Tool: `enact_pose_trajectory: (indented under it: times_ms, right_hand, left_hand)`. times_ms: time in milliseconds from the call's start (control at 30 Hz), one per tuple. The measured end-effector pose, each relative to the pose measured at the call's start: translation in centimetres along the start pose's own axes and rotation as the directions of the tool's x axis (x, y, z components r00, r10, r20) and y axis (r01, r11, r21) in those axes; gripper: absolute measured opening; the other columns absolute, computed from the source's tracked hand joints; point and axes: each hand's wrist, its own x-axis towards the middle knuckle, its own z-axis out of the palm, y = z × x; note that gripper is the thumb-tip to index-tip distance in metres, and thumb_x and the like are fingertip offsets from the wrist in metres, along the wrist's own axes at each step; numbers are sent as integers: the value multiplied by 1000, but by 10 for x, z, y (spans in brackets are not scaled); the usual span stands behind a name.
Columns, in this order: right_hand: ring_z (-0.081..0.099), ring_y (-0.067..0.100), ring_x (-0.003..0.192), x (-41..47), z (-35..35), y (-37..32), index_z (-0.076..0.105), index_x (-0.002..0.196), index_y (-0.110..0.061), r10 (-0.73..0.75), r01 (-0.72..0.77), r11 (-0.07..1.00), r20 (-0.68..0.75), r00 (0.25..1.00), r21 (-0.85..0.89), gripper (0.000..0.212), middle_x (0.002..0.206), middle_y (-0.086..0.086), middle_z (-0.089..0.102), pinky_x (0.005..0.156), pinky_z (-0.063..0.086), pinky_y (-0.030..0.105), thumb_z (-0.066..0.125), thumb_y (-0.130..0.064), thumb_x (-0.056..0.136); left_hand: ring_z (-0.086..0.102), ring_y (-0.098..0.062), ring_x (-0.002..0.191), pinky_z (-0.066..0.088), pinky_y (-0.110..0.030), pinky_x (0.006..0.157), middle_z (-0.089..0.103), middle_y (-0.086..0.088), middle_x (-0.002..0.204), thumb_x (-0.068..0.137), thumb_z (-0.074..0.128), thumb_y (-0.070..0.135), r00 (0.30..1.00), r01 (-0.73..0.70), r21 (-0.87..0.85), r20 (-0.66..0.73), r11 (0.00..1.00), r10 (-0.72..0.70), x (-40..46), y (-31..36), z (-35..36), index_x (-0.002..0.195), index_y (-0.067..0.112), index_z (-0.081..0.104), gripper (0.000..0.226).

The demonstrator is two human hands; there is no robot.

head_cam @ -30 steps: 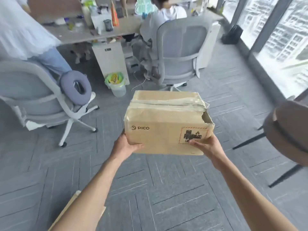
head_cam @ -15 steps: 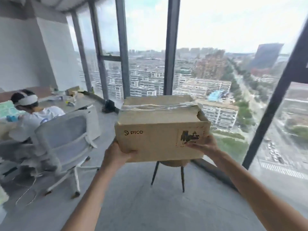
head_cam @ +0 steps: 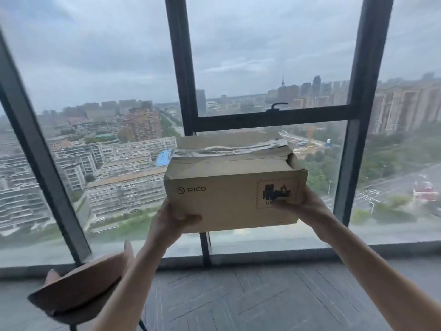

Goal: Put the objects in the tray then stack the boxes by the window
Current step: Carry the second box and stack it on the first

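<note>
We hold one brown corrugated cardboard box [head_cam: 235, 187] in the air between our two hands, facing the tall dark-framed window [head_cam: 274, 118]. Its near face reads "PICO" beside a small round logo, just above our left hand [head_cam: 170, 220], and a red-bordered square label with a black pictogram and the letters "UN" sits just above our right hand [head_cam: 301, 207]. The lid flaps are crumpled, sealed with wrinkled tape, and torn at the corner above the right hand. Each hand grips a lower corner, thumb pressed on the front face, fingers curled underneath. Below the left forearm sits one round brown stool [head_cam: 78, 292] on the grey plank floor [head_cam: 262, 299].
</note>
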Motion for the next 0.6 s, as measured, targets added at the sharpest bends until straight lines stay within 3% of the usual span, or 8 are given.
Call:
enact_pose_trajectory:
  times_ms: [133, 300, 500, 600]
  right_hand:
    - [70, 18, 102, 16, -123, 32, 65, 98, -43, 23, -29, 999, -163, 986, -34, 45, 99, -11, 78, 100, 52, 53, 89, -17, 69]
    - [70, 15, 105, 39, -274, 79, 65, 104, -44, 42, -54, 998, -309, 950, -28, 53, 105, -12, 77, 99, 53, 50, 91, -18, 66]
    - [65, 16, 112, 63, -422, 123, 61, 109, -52, 62, -106, 992, -481, 875, -65, 67, 110, -15, 74, 98, 52, 51, 90, -50, 48]
    - [65, 14, 112, 79, -481, 149, 59, 116, -48, 67, -116, 991, -533, 844, -59, 70, 112, -15, 73, 100, 52, 47, 92, -43, 55]
  left_hand:
    - [66, -17, 97, 58, -44, 82, 72, 8, 105, 48, 87, 34, 983, -53, -97, 168, 994, 69, 44, 54, 132, 116, 30, 62, 72]
    - [66, -17, 96, 56, -34, 75, 71, 8, 102, 62, 91, 15, 937, -89, -193, 316, 977, 147, 85, 121, 306, 115, 24, 62, 62]
    - [68, -17, 92, 58, -43, 80, 74, 8, 98, 41, 86, 40, 879, -110, -229, 432, 967, 202, 124, 194, 479, 109, 28, 65, 72]
    - [68, -16, 94, 57, -41, 80, 74, 9, 100, 41, 84, 44, 836, -133, -256, 490, 957, 247, 147, 220, 558, 110, 31, 65, 73]
